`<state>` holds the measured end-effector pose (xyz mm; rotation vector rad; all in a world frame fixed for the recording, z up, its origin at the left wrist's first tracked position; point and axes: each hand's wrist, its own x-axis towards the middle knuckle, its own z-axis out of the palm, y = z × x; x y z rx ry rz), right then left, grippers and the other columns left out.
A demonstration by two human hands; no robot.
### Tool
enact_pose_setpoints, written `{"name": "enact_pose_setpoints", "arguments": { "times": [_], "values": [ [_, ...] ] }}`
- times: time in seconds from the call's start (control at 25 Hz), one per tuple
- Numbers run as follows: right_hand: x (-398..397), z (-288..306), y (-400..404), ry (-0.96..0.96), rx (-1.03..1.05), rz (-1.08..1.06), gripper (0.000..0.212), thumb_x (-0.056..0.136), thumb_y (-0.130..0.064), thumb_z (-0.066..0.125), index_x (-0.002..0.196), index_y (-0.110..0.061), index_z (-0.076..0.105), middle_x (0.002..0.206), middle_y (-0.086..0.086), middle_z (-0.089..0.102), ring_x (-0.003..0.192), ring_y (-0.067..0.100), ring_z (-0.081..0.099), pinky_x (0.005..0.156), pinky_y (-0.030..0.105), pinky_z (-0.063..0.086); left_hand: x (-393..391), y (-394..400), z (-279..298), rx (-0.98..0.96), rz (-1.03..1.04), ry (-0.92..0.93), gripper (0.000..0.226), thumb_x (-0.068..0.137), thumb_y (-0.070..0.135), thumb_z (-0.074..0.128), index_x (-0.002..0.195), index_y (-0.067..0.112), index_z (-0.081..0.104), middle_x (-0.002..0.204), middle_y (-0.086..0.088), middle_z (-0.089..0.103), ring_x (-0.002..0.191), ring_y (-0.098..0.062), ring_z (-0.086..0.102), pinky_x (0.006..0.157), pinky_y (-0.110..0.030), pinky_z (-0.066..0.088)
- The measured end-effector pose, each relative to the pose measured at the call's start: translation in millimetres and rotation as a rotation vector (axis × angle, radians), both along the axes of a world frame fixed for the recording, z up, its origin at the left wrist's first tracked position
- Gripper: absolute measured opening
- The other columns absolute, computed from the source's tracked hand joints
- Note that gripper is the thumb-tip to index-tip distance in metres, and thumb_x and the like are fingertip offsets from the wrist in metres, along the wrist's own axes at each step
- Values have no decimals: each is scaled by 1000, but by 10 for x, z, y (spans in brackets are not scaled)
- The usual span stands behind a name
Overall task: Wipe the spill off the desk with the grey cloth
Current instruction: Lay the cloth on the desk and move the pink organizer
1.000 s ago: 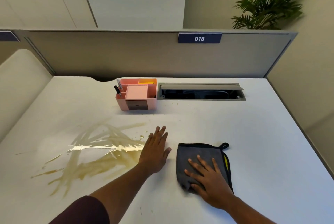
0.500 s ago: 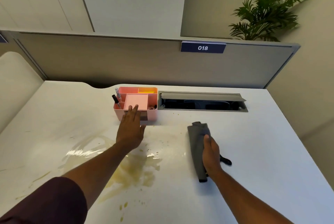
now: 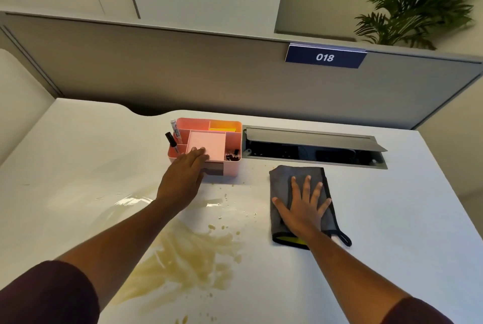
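Our right hand (image 3: 303, 208) lies flat, fingers spread, on the grey cloth (image 3: 283, 182), right of centre on the desk (image 3: 392, 219). Our left hand (image 3: 183, 177) has straight fingers on the front edge of the pink organizer (image 3: 230, 164). The yellowish spill (image 3: 188, 261) sits lower centre, apart from the cloth.

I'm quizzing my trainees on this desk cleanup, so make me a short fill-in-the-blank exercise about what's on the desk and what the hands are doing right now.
1. The right hand presses flat on the grey ____.
2. The left hand touches the ____ organizer.
3. The sign on the partition reads ____.
4. The spill lies to the ____ of the cloth.

Missing words: cloth; pink; 018; left
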<state>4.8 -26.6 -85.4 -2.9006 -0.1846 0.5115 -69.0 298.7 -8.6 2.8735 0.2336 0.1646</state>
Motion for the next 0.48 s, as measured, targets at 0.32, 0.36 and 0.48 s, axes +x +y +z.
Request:
{"name": "enact_pose_setpoints", "arguments": {
  "times": [0.32, 0.36, 0.48],
  "values": [
    [-32, -106, 9, -134, -63, -9, 101, 84, -89, 3, 169, -35, -2, 177, 9, -13, 161, 40, -21, 122, 74, -8, 65, 252, -12, 101, -1, -107, 48, 77, 19, 87, 117, 6, 65, 122, -18, 69, 105, -36, 69, 90, -45, 59],
    [-33, -98, 14, -131, -69, -10, 100, 84, -89, 4, 169, -36, -4, 177, 9, -14, 161, 41, -21, 121, 74, -8, 76, 283, 7, 113, -18, -100, 45, 78, 20, 87, 115, 7, 65, 121, -18, 69, 102, -36, 69, 88, -45, 60],
    [-47, -57, 44, -116, -104, -7, 92, 86, -86, 0, 165, -42, -15, 176, 10, -19, 160, 42, -23, 121, 74, -10, 113, 350, 40, 109, -31, -54, 39, 82, 21, 83, 112, 10, 62, 122, -18, 67, 97, -33, 71, 83, -41, 63]
  ]
}}
